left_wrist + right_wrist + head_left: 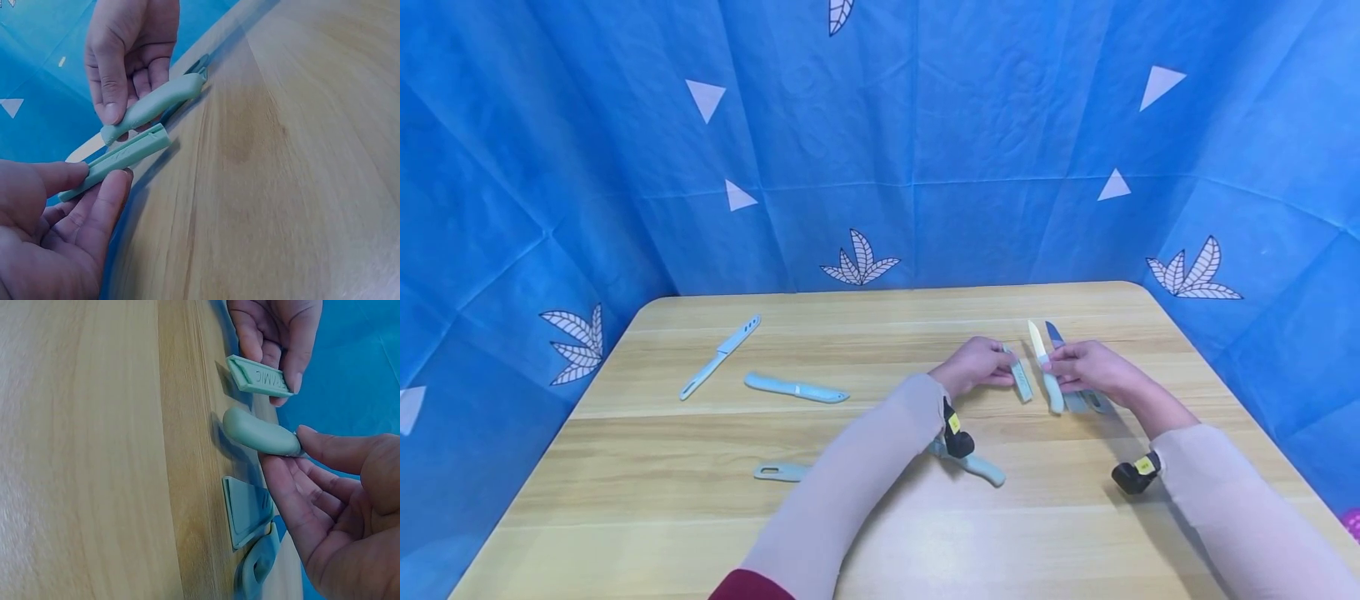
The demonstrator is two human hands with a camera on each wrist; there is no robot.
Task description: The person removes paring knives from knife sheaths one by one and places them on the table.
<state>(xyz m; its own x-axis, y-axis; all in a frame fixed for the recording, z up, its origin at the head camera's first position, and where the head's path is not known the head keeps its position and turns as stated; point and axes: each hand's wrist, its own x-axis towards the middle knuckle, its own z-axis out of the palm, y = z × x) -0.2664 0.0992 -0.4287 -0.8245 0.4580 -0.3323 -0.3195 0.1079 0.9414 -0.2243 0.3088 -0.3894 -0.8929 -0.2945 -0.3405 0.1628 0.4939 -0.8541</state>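
Observation:
My left hand [976, 367] pinches a narrow pale-green blade sheath [1022, 382] between thumb and fingers; raised lettering shows on it in the right wrist view. Just to its right, my right hand [1093, 369] holds a small knife [1054, 398] where the handle meets the white blade [86, 149]. The blade points away toward the curtain, and the curved green handle [259, 432] points back toward me. Sheath and knife are side by side, apart, above the table. Beneath the right hand lie a wider green sheath [247, 509] and a looped green handle [257, 565], partly hidden.
On the wooden table [662, 500], a slim blue knife [721, 357] and a sheathed knife [796, 388] lie at the left. A holed handle [781, 472] and a curved handle [981, 469] show beside my left forearm, which hides part of them. A blue curtain [880, 125] stands behind.

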